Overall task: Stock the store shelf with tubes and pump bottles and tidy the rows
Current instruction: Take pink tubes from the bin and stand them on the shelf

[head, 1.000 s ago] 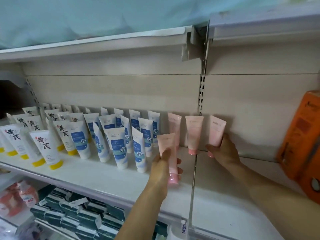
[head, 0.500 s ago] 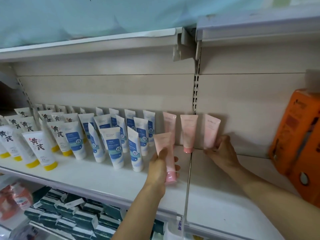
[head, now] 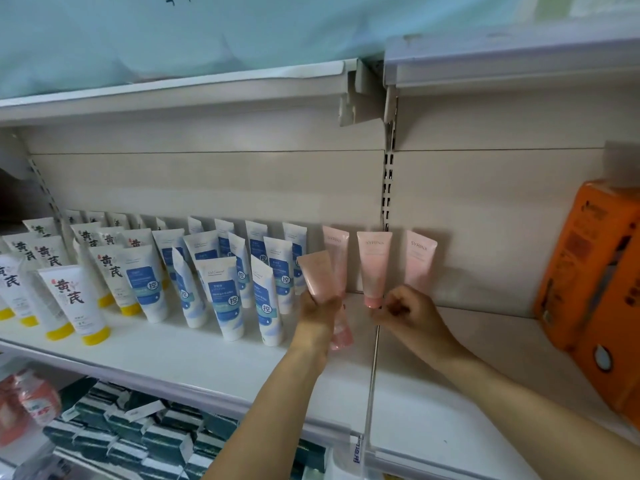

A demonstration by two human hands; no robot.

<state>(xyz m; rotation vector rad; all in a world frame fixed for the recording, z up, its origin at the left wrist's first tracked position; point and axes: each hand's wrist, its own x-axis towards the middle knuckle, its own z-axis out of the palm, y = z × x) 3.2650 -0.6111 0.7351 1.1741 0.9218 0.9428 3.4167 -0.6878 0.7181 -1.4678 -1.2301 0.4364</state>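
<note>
Left hand [head: 318,315]: fingers wrapped round a tilted pink tube [head: 320,277]. Right hand [head: 407,311]: fingers curled together, holding nothing, near three pink tubes [head: 374,268] against the shelf [head: 173,355] back.

Both forearms are bare to the frame's edge, each grip ungloved, with no rings or watch.

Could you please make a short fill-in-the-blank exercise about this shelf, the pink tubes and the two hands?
1. The left hand grips a tube whose colour is ____.
2. The number of pink tubes leaning on the back panel is ____.
3. The tubes with yellow caps stand at the ____ end of the shelf.
4. The large pack at the right is coloured ____.

Missing words: pink; three; left; orange
</note>
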